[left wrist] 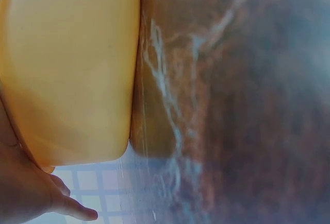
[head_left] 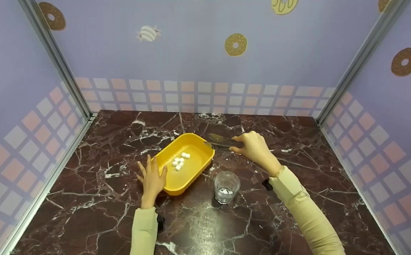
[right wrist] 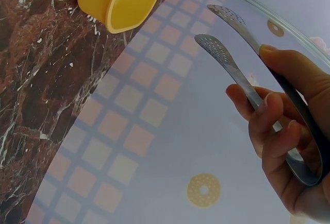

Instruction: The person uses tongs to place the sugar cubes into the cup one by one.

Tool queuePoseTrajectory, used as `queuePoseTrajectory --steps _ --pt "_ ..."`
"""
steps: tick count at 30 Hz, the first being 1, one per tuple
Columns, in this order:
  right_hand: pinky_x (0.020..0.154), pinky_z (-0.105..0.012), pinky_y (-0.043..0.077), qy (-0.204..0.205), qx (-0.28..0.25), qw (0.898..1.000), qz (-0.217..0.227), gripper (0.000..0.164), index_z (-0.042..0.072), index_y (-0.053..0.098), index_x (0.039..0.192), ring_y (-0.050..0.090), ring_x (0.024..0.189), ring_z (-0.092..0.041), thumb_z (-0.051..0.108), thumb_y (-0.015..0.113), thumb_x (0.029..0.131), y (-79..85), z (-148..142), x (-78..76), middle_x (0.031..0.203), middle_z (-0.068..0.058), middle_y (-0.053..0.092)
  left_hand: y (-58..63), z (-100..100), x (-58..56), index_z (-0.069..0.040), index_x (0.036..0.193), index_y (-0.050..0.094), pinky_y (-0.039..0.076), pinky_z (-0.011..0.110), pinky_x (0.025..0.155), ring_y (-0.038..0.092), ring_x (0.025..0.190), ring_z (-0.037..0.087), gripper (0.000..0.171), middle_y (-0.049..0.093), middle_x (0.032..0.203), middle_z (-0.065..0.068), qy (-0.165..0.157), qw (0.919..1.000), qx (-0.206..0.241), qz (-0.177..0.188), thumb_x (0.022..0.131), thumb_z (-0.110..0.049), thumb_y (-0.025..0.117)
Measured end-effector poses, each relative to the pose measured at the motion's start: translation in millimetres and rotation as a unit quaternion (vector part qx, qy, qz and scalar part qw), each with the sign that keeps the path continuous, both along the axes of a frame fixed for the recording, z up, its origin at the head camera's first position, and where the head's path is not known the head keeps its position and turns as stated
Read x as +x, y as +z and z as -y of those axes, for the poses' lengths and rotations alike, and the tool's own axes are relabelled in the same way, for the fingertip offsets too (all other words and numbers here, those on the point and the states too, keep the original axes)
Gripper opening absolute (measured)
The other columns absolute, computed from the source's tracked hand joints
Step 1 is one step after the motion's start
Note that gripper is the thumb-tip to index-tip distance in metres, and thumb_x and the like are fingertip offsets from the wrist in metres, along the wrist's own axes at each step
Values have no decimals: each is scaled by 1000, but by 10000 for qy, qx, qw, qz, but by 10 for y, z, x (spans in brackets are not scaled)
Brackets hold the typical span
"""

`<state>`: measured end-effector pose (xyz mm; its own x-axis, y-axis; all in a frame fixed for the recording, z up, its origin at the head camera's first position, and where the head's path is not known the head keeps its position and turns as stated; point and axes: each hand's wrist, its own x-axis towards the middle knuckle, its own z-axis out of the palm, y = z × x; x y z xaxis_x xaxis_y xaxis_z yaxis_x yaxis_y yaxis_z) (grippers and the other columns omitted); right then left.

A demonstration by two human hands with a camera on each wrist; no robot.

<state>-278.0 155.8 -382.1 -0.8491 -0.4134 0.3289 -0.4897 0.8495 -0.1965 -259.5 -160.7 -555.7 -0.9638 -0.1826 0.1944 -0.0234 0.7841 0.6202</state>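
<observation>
My right hand (head_left: 253,145) grips a pair of metal tongs (right wrist: 229,64) with perforated tips. In the right wrist view the two tips stand apart with nothing between them. In the head view they are by the far right rim of a yellow tub (head_left: 194,173). Several small white cube-like pieces (head_left: 178,161) lie on the tub's floor. With fingers spread, my left hand (head_left: 152,180) rests against the tub's near left side. A clear glass (head_left: 227,186) stands upright right of the tub, with some white pieces at its bottom.
Everything stands on a dark red marbled tabletop (head_left: 113,212). Lilac panels (head_left: 191,60) with doughnut and sweet prints close off the back and both sides. Metal corner posts (head_left: 63,71) rise at the back.
</observation>
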Motion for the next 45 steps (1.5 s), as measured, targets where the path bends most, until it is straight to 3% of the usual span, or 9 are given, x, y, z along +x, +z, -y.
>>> queuePoseTrajectory --steps 6,15,23,30,45 --pt "58 -44 50 39 40 9999 142 33 12 71 98 64 70 -28 32 71 72 -14 195 -141 89 -10 71 9 3 0 -4 140 26 2 75 94 -11 133 47 61 8 151 15 26 10000 -2 59 92 -37 41" --pt "56 -42 49 156 349 9992 125 17 13 74 78 60 60 -23 27 72 70 -153 460 -361 71 -5 69 6 -1 -3 -5 140 26 2 75 94 -12 133 45 60 8 151 14 63 9999 -23 98 92 -37 41" --pt "57 -41 51 107 759 9965 335 18 11 73 72 61 65 -25 29 75 68 -292 708 -514 70 -5 68 11 23 4 -5 141 24 2 76 93 -13 133 47 60 7 151 15 -31 10000 20 78 92 -36 41" --pt "63 -45 51 58 1010 9933 554 23 5 69 73 63 70 -30 25 77 66 -425 881 -600 75 -10 68 5 5 7 -5 141 25 3 75 93 -10 133 47 60 8 150 15 -4 9999 -41 99 92 -37 40" --pt "63 -44 52 -30 1653 9858 284 26 4 66 74 64 72 -31 25 77 64 -621 1127 -690 80 -13 67 36 -14 8 -6 141 26 5 74 94 -11 134 45 61 9 151 13 75 9997 -166 141 91 -38 40"
